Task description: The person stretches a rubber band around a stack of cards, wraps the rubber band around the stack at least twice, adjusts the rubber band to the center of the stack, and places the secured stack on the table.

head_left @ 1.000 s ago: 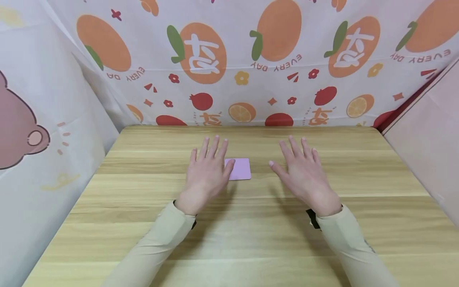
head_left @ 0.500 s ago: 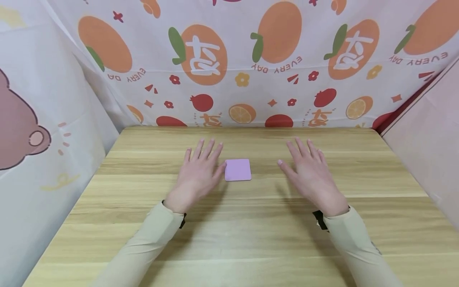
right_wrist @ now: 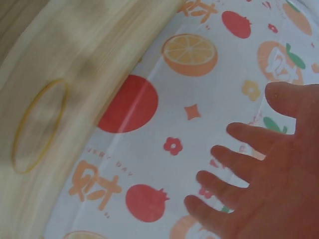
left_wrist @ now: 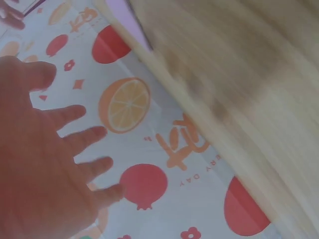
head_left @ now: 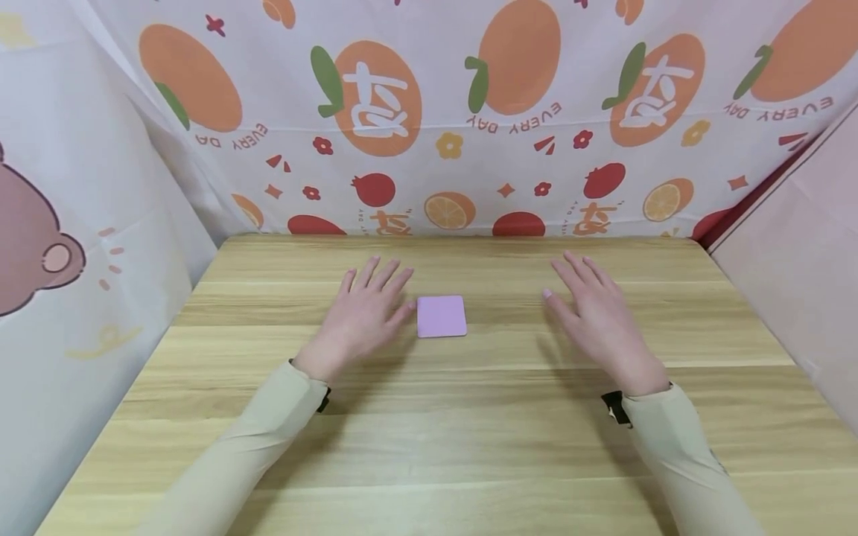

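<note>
A flat lilac square with rounded corners (head_left: 442,316) lies on the table, in the head view just right of my left hand (head_left: 362,316). The left thumb tip is right at its left edge, and the fingers are spread with nothing in them. My right hand (head_left: 603,320) is held over the table farther right, palm down, fingers extended and holding nothing. In the right wrist view a thin yellow loop (right_wrist: 66,99), like a rubber band, lies on the wood; the head view does not show it. The left wrist view catches a corner of the lilac square (left_wrist: 127,20).
The wood-grain table (head_left: 429,439) ends at the back against a white cloth printed with fruit (head_left: 489,149). Another cloth with a bear print (head_left: 121,186) hangs on the left, and a pale pink panel (head_left: 798,246) stands along the right.
Both hands have moved apart: the left hand leftward, its thumb off from over the lilac square, and the right hand rightward. The square has stayed in place on the table.
</note>
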Demonstrator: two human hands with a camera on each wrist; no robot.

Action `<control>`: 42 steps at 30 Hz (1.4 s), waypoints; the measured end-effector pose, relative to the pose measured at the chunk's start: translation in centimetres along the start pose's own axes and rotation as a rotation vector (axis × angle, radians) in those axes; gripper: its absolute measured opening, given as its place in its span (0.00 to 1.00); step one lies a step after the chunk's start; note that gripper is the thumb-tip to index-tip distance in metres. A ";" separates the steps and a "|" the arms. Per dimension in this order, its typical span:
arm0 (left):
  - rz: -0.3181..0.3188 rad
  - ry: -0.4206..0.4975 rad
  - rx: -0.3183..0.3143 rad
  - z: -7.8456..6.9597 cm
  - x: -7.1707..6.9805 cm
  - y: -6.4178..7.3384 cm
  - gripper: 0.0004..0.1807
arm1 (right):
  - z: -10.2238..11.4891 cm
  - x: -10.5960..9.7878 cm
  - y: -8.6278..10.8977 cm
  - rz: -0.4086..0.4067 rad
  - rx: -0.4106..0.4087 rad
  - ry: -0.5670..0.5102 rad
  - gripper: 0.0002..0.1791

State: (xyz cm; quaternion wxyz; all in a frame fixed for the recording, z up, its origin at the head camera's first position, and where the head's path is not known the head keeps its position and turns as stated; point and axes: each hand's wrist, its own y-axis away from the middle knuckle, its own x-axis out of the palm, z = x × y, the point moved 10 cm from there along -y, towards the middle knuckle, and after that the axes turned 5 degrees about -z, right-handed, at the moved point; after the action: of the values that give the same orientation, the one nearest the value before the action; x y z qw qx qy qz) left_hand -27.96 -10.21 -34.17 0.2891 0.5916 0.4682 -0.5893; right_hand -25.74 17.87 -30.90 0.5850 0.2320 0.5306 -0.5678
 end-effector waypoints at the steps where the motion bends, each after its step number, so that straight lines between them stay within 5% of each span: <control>1: 0.004 0.009 0.007 0.1 0.0 0.0 0.33 | -0.1 -0.1 0.0 -0.008 -0.005 -0.007 0.33; 9: 0.053 0.097 0.066 0.5 1.2 0.0 0.34 | -1.8 0.2 -0.2 -0.039 -0.034 -0.118 0.30; 27: 0.235 0.399 0.057 1.4 3.8 -1.7 0.41 | -4.5 1.7 -0.6 0.015 -0.156 -0.217 0.20; 42: 0.278 0.487 0.019 1.2 5.2 -3.5 0.33 | -8.4 4.3 -1.1 0.200 -0.056 -0.287 0.14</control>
State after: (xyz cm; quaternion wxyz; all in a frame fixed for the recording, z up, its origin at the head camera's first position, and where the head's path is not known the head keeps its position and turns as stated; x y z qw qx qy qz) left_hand -32.30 -8.79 -38.65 0.2407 0.7771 0.4327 -0.3886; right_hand -30.64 23.16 -37.05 0.7146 0.1838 0.4314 -0.5191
